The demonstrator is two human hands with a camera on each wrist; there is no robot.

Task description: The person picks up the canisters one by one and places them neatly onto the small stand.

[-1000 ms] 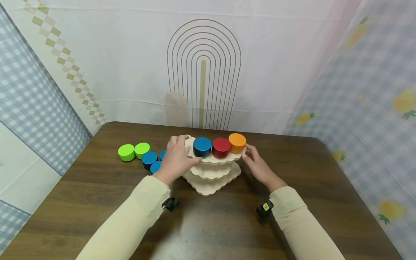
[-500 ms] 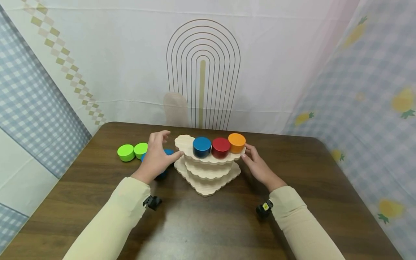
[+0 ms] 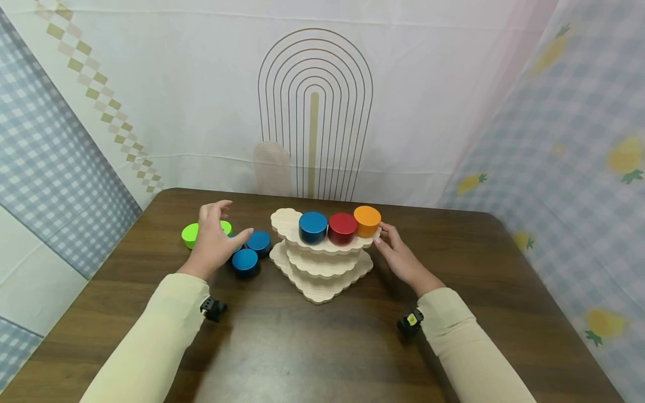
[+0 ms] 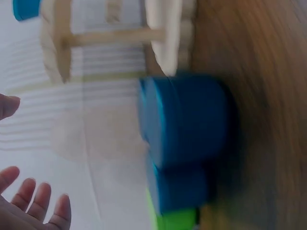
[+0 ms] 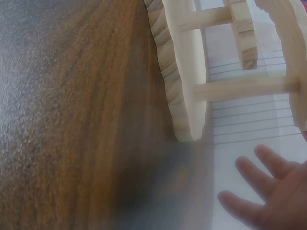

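A pale wooden tiered stand with scalloped edges stands on the table. A blue round tin, a red tin and an orange tin rest on its top tier. My right hand touches that tier's right end beside the orange tin; in the right wrist view several of its fingers stretch out loosely. My left hand hovers with spread thumb and fingers, holding nothing, near two green tins that it partly covers. Beside it sit three blue tins, one mostly hidden.
The dark wooden table reaches back to a white cloth with arch lines. Checked fabric hangs at both sides. Posts join the stand's tiers, and its lowest tier juts toward me.
My left hand has let go of the stand's left end and moved left to the green and blue tins. My right hand stays at the stand's right end.
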